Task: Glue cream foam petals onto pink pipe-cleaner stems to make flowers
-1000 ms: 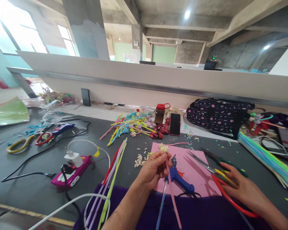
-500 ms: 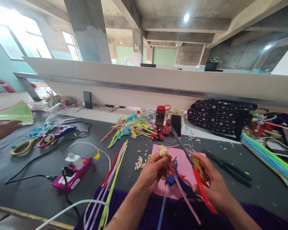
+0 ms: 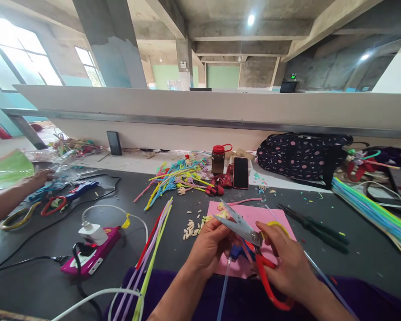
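My left hand point(image 3: 210, 245) pinches a small cream pipe-cleaner flower point(image 3: 222, 209), whose pink stem mostly hides behind the fingers and scissors. In my right hand point(image 3: 284, 254) is a pair of scissors point(image 3: 245, 230) with one red and one yellow handle. Their blades are spread and lie close to the flower; I cannot tell whether they touch it. Under both hands, a pink sheet point(image 3: 284, 217) carries a partly hidden blue glue gun point(image 3: 235, 253) with a clear glue stick point(image 3: 223, 292) sticking out of its back. Cream cut pieces point(image 3: 189, 229) lie left of the sheet.
Colourful pipe-cleaner stems point(image 3: 173, 178) are heaped behind. Dark-handled pliers point(image 3: 317, 229) lie right. Left are a magenta power strip point(image 3: 98, 254) with cables and another person's hand point(image 3: 42, 178) at plastic wrap. A bottle point(image 3: 218, 161), phone point(image 3: 241, 173) and patterned bag point(image 3: 297, 158) stand at the back.
The scissors have swung leftward, with blades now spread over the flower in my left hand. The other person's hand has moved right, off the green sheet. The view has shifted slightly.
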Tool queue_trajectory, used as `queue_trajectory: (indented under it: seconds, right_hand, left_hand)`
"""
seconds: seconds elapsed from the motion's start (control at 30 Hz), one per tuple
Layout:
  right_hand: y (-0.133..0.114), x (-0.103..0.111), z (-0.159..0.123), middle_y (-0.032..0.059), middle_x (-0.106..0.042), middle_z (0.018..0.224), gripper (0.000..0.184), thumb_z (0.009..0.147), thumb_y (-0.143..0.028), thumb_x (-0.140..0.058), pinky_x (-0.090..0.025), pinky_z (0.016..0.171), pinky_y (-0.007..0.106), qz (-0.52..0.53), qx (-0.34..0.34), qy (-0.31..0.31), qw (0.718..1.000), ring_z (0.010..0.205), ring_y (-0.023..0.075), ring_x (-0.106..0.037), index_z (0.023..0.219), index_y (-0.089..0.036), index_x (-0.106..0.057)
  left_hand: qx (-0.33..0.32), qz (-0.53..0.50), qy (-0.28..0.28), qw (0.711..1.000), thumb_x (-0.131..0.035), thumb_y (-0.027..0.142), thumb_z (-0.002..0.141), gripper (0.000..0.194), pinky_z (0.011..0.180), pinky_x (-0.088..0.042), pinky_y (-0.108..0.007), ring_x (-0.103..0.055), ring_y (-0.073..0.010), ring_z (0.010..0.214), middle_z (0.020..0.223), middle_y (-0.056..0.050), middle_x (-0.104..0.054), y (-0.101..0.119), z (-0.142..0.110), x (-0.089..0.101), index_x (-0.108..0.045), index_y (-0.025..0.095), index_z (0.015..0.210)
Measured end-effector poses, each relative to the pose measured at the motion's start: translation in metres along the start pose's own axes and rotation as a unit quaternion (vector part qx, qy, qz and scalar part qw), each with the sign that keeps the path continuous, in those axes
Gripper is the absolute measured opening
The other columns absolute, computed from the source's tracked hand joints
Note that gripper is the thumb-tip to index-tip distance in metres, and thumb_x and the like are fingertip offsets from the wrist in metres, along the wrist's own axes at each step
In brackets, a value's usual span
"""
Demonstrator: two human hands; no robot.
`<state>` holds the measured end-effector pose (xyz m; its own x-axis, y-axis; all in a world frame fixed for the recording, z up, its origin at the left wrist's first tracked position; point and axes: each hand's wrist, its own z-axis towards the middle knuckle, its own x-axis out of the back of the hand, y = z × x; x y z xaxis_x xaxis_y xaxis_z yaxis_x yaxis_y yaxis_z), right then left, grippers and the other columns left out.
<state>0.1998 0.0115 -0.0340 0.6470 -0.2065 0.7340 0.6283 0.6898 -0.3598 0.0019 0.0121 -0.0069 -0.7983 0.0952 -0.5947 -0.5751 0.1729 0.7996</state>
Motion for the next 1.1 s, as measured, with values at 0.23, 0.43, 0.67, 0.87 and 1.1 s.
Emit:
queue_trajectory:
  seconds: [0.23, 0.43, 0.67, 0.87, 1.1]
  right_hand:
    - [-0.007, -0.002, 0.0, 0.0055, -0.056, 0.088, 0.066, 0.067, -0.03, -0.068, -0.048, 0.053, 0.028, 0.042, -0.041, 0.001, 0.998, 0.066, 0.018, -0.056, 0.125, -0.02, -0.039]
    - [-0.009, -0.001, 0.001, -0.0009, -0.056, 0.077, 0.054, 0.074, -0.033, -0.063, -0.044, 0.044, 0.023, 0.076, -0.091, -0.014, 0.993, 0.048, 0.0104, -0.048, 0.122, -0.021, -0.039]
    - [-0.006, -0.002, -0.004, 0.0018, -0.057, 0.083, 0.057, 0.073, -0.035, -0.065, -0.049, 0.054, 0.025, 0.06, -0.096, 0.03, 0.993, 0.061, 0.0145, -0.055, 0.123, -0.022, -0.041]
    - [0.006, 0.0, -0.005, -0.0013, -0.056, 0.074, 0.047, 0.08, -0.036, -0.054, -0.045, 0.049, 0.023, 0.124, -0.182, 0.052, 0.974, 0.056, 0.0139, -0.054, 0.122, -0.021, -0.04]
    - [-0.018, -0.008, -0.002, 0.005, -0.06, 0.095, 0.048, 0.08, -0.032, -0.056, -0.05, 0.059, 0.027, 0.086, -0.069, -0.023, 0.994, 0.07, 0.0173, -0.06, 0.123, -0.022, -0.038]
  left_hand:
    - [0.021, -0.068, 0.009, 0.997, -0.079, 0.03, 0.059, 0.025, 0.033, -0.036, -0.013, -0.055, -0.0085, 0.045, 0.055, -0.001, -0.061, -0.006, 0.001, -0.002, -0.066, 0.011, 0.069]
    - [0.008, -0.078, 0.035, 0.996, -0.078, 0.028, 0.061, 0.027, 0.036, -0.04, -0.014, -0.057, -0.0094, 0.052, 0.064, -0.003, -0.064, -0.003, 0.002, -0.003, -0.068, 0.01, 0.078]
    - [-0.028, -0.068, 0.085, 0.994, -0.075, 0.025, 0.064, 0.024, 0.039, -0.042, -0.015, -0.055, -0.0082, 0.051, 0.061, -0.001, -0.062, 0.0, 0.005, 0.002, -0.067, 0.011, 0.082]
    - [0.005, -0.149, 0.024, 0.989, -0.076, 0.023, 0.063, 0.022, 0.034, -0.036, -0.012, -0.05, -0.0057, 0.046, 0.057, 0.001, -0.057, 0.004, 0.003, 0.003, -0.064, 0.012, 0.079]
    - [-0.008, -0.138, 0.028, 0.99, -0.076, 0.021, 0.062, 0.019, 0.034, -0.039, -0.012, -0.054, -0.0067, 0.047, 0.061, 0.0, -0.061, -0.003, 0.003, -0.001, -0.065, 0.012, 0.074]
